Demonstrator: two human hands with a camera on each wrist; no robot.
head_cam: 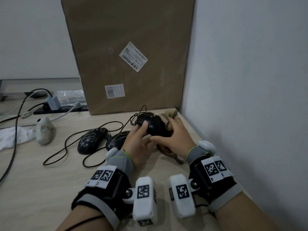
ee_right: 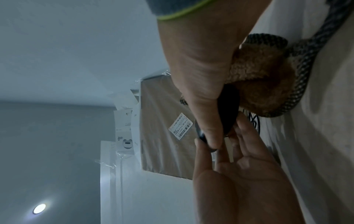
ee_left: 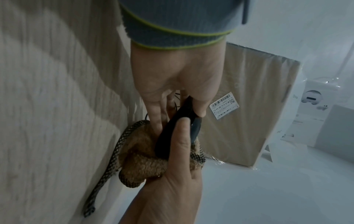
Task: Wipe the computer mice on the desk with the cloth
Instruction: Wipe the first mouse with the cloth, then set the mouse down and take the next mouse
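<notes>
a glossy black wired mouse (head_cam: 152, 125) is held off the worktop against a fuzzy tan cloth (head_cam: 167, 121); two scratched black mice (head_cam: 93, 140) lie side by side left.

I see a glossy black mouse (head_cam: 152, 125) against a tan fleece cloth (head_cam: 168, 121) edged in a black-and-beige check. Two more black mice (head_cam: 92, 140) carry pale scribbled lines. The desk (head_cam: 50, 180) is pale wood grain, the box (head_cam: 131, 52) brown with white labels.
</notes>
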